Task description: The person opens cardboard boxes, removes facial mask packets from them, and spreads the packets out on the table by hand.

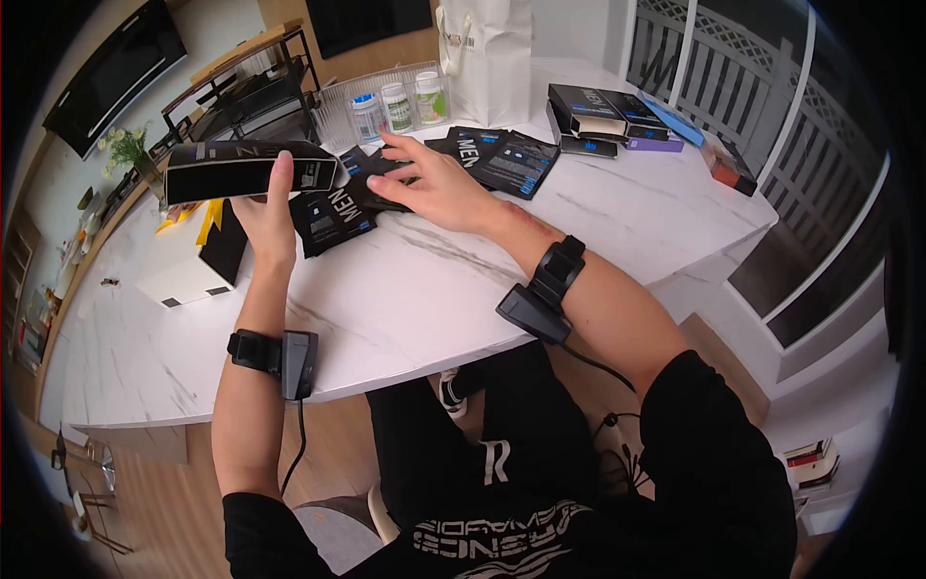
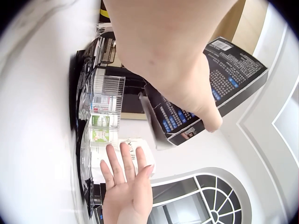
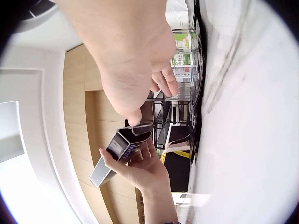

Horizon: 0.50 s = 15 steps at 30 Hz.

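Observation:
My left hand [image 1: 267, 227] grips a black printed carton [image 1: 227, 180], raised over the left part of the table, thumb along its near side. In the right wrist view, the carton's end [image 3: 140, 134] stands open with its flap out. My right hand [image 1: 439, 188] is held over the table to the right of the carton, holding nothing. Its fingers [image 2: 125, 161] are extended and spread in the left wrist view. Beneath and beyond it lie several flat black packets [image 1: 516, 162] marked MEN, and another such packet [image 1: 333, 220] lies nearer the left hand.
A clear bin [image 1: 338, 101] with white bottles [image 1: 429, 99] stands at the back beside a white paper bag [image 1: 487, 63]. Black boxes [image 1: 588, 111] are stacked at the back right. A white box [image 1: 188, 270] with yellow ribbon sits at the left, below the carton.

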Tool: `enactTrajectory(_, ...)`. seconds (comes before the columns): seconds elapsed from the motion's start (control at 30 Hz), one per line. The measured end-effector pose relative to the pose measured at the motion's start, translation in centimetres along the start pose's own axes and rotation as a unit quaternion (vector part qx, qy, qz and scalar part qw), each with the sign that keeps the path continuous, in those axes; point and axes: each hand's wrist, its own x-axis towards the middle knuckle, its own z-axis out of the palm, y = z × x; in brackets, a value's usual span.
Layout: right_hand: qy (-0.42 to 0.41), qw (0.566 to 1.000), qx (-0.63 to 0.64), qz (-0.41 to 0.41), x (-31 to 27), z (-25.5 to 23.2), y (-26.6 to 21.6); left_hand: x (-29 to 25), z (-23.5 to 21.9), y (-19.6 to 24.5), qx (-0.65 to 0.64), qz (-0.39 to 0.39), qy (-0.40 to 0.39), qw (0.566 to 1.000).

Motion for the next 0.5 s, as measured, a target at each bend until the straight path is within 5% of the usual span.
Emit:
enactTrajectory(0.1, -0.027, 1.000, -0.007, 0.013, -0.3, 0.0, -0.3, -0.1, -0.3, -1.3, 0.014, 0.006, -0.014, 1.000)
enactTrajectory(0.17, -0.050, 0.999, -0.014, 0.001, -0.4, 0.1, -0.7, 0.3, -0.2, -1.2, -0.174, -0.081, -0.005, 0.981)
enactTrajectory(0.23, -0.044, 0.999, 0.004, -0.001, -0.6, 0.1, -0.7, 0.4, -0.4, -1.0, -0.219, -0.122, -0.041, 0.967)
enactTrajectory(0.3, -0.043, 0.999, 0.021, -0.004, -0.5, 0.0, -1.1, -0.2, -0.1, -1.1, -0.152, -0.147, -0.036, 0.977)
enactTrajectory(0.5, -0.035, 0.999, -0.007, -0.004, -0.4, -0.5, -1.2, 0.6, -0.2, -1.0, -0.092, -0.035, 0.029, 0.995)
